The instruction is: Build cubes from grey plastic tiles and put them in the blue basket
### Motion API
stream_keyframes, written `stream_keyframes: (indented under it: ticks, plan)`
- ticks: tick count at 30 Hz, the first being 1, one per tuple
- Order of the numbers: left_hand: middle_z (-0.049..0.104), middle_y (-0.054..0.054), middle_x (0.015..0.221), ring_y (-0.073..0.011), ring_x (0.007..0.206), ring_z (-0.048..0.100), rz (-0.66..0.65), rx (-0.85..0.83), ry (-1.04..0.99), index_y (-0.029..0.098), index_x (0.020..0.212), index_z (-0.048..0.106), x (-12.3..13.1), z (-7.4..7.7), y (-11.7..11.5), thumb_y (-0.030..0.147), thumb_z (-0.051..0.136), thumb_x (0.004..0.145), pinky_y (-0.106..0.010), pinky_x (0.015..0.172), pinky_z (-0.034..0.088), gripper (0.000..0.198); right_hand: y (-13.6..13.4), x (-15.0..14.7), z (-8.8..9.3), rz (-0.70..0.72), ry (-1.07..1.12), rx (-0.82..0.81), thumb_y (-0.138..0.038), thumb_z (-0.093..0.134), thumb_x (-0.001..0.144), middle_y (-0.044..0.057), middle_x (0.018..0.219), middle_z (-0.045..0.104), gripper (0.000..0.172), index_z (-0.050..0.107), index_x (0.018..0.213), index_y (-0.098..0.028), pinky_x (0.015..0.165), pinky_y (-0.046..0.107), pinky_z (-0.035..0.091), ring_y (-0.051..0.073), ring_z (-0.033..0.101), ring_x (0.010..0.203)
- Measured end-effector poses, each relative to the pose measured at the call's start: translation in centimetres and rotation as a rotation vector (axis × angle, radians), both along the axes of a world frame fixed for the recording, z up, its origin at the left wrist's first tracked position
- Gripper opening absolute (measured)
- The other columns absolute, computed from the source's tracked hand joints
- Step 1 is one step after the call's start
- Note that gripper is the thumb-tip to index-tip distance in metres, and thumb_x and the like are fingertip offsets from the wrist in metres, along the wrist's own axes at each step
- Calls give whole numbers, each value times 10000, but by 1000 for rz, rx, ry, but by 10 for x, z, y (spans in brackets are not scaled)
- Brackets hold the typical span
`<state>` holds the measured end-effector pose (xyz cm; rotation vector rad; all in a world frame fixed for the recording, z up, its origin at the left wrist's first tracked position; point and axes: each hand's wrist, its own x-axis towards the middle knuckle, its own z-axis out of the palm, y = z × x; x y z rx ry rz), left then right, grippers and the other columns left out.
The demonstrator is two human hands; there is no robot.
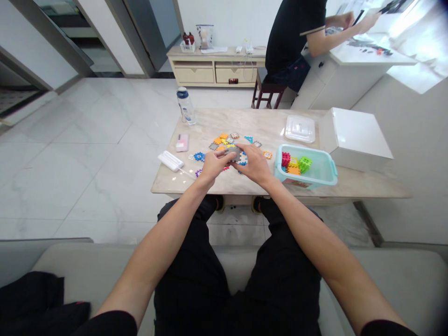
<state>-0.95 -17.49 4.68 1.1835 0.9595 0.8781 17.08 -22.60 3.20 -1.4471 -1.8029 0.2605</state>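
Observation:
Between both hands, above the table, is a grey foam puzzle piece (234, 153) with notched edges. My left hand (216, 164) grips its left side, thumb on top. On the other side my right hand (255, 163) holds it between thumb and fingers. Loose foam pieces lie on the table around and beyond the hands: an orange piece (224, 136), a blue piece (199, 157), an orange-and-white piece (267, 155) and several others. My hands hide part of this pile.
Right of my hands stands a light-blue bin (320, 179) holding assembled foam blocks. A clear lid (300, 128) and white box (360, 135) sit beyond it. Leftward are a water bottle (187, 109), a pink card case (182, 143) and a white case (171, 161). Another person (290, 42) sits across the room.

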Motion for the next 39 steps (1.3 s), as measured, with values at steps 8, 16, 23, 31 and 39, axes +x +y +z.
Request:
stream_keyframes:
  ticks: [8,16,23,31,39]
  plan:
    - [843,-103,942,-194,831,800,-8,-330,-172,162,978,790,-12,5,13,436,897,735,-263,757,631,382,-1,-1,10,92,466,-273,-535,735,954,155,1479,678,639,606,1493,-218,1012,428,604,264,710,1255]
    - [852,-118,1025,-214,905,817,-33,-409,-147,177,1025,791,-16,5,16,423,882,744,-250,725,614,384,4,6,10,-45,526,-208,-489,701,956,117,1261,784,425,752,1247,-183,1091,427,581,235,737,1149]
    - [843,-118,946,-201,814,793,-18,-285,-14,154,972,819,-5,-5,12,479,960,660,-264,737,609,472,4,1,6,29,708,-546,-585,661,976,90,1146,802,455,815,1112,-180,784,284,608,217,738,1030]
    - [795,-71,829,-138,713,707,-95,-191,148,157,834,776,-2,-27,17,581,980,568,-230,683,551,540,14,3,-20,10,924,-787,-428,776,901,107,1200,804,297,833,1054,-179,795,243,582,188,732,1036]
    - [772,-56,810,-155,731,677,-124,-211,252,184,787,756,-10,-27,24,515,1006,538,-256,695,547,485,19,-5,-25,-50,989,-886,-319,829,847,103,1081,814,185,785,926,-158,799,229,585,154,724,920]
